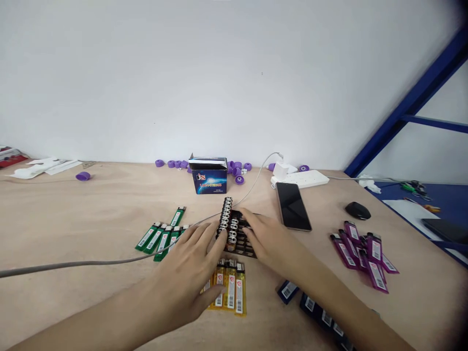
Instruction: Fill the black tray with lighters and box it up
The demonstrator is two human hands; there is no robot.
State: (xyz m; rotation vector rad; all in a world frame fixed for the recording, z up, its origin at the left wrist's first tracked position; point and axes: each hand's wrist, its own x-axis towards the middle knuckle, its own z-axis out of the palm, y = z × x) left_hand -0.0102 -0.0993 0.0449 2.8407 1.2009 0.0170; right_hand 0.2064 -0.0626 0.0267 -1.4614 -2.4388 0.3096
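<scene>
Both hands, left hand (pixel 190 258) and right hand (pixel 266 239), flank a black tray of lighters (pixel 234 231) mid-table, yellow lighters (pixel 228 290) under the left, green lighters (pixel 161 236) beside, purple lighters (pixel 365 253) toward the table's right edge.

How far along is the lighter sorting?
Done: green plastic lighters, purple lighters, yellow lighters and dark blue lighters lie grouped by colour. In hand: left hand and right hand flank a black lighter tray. Left: blue lighter box sits open.
</scene>
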